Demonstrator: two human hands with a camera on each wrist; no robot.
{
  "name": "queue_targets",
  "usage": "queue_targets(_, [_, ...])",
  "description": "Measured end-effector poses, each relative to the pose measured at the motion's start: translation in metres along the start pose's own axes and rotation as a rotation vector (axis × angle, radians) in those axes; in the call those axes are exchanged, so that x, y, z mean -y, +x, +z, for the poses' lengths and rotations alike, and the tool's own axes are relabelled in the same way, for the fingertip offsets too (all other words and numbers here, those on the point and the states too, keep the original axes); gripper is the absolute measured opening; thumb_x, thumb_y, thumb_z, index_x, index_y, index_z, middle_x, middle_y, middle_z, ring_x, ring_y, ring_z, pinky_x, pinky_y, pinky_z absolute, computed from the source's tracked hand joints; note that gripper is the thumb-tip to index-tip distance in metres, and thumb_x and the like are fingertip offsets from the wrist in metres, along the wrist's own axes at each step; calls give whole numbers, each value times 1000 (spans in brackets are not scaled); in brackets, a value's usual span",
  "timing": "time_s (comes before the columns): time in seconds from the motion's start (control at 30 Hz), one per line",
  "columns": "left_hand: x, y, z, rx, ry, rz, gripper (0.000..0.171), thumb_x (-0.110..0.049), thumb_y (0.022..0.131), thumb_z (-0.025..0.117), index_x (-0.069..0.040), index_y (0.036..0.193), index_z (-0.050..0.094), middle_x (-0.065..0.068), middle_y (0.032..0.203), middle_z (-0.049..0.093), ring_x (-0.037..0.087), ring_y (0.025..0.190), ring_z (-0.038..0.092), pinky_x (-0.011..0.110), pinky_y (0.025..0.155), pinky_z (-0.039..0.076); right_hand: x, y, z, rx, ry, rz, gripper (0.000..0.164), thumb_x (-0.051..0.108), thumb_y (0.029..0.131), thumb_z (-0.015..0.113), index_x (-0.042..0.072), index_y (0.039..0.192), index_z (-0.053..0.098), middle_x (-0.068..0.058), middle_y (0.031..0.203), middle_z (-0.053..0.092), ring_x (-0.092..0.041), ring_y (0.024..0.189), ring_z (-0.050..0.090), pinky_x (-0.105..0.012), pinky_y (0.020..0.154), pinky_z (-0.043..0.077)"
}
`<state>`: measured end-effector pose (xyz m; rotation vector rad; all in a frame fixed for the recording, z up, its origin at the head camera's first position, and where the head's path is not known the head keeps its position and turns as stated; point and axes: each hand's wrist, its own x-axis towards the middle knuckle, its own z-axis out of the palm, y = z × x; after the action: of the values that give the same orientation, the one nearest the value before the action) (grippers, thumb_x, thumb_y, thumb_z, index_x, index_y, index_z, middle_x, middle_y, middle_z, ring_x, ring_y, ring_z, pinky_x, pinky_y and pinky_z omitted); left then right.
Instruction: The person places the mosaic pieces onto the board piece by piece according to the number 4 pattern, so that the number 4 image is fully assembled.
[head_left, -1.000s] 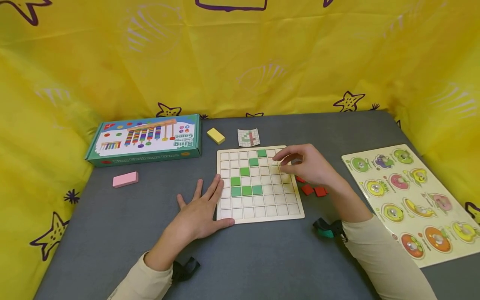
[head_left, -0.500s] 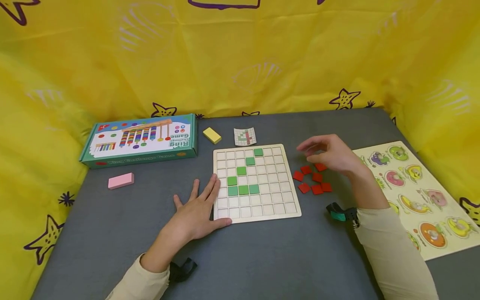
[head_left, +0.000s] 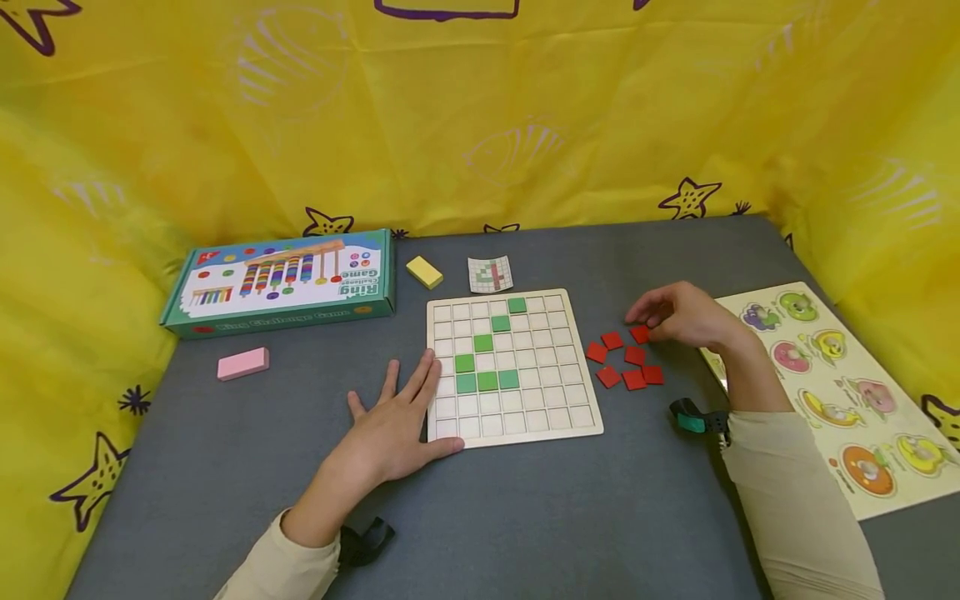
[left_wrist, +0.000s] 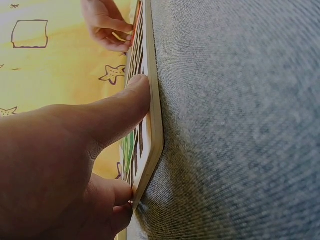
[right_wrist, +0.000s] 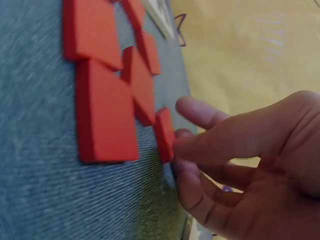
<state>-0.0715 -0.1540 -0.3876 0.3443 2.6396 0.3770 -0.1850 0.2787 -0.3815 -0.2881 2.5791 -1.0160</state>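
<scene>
My left hand (head_left: pixel 390 425) lies spread against the left edge of a wooden grid board (head_left: pixel 555 425). In the left wrist view its thumb (left_wrist: pixel 125 107) rests on the board's frame. Green square tiles (head_left: pixel 483 342) fill several cells in a slanting line and a short row. To the board's right lie several loose red square tiles (head_left: pixel 634 356). My right hand (head_left: pixel 686 315) is over the farthest red tile (head_left: pixel 640 334), loosely bent. In the right wrist view the thumb (right_wrist: pixel 200 145) and fingertips are right at that tile's edge, while the tile lies on the table.
A small pattern card (head_left: pixel 490 274) lies behind the board, with a yellow block (head_left: pixel 425 272) beside it. At the left are a ring game box (head_left: pixel 277 283) and a pink block (head_left: pixel 243 363). A fruit puzzle board (head_left: pixel 817 375) lies under the right forearm.
My right hand has left the board's right side, moved right, and come down at the farthest red tile. The left hand stays on the board; the head view has shifted slightly.
</scene>
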Motion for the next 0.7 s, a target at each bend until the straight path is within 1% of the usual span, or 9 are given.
queue_targets(0.13, [1,0,0,-3,-2,0,112,-72,90,66,-23,169,5,-5,177,-8,45,161,-5,92,104,1,-3,2,1,14,-39,-7,33,-12,78,71,0,109,77,-14,99,73,-24,92,60,-24,71,51])
queue_targets(0.3, [1,1,0,1,0,-3,112,-73,89,65,-23,169,4,-7,176,-9,45,161,-5,92,104,1,-1,2,0,23,-75,-11,35,-12,77,70,4,108,78,-11,100,72,-26,94,59,-26,74,51])
queue_targets(0.5, [-1,2,0,9,4,-10,113,-74,89,65,-24,169,3,-7,176,-9,44,161,-6,92,104,1,0,2,1,9,-111,-7,31,-8,80,74,6,107,79,-10,97,72,-26,92,59,-29,73,51])
queue_targets(0.7, [-1,2,1,13,7,-19,114,-74,88,66,-24,169,3,-8,176,-9,44,161,-6,92,104,1,0,2,2,-17,-129,-11,27,-2,81,81,5,107,78,-7,92,74,-22,87,63,-26,72,53])
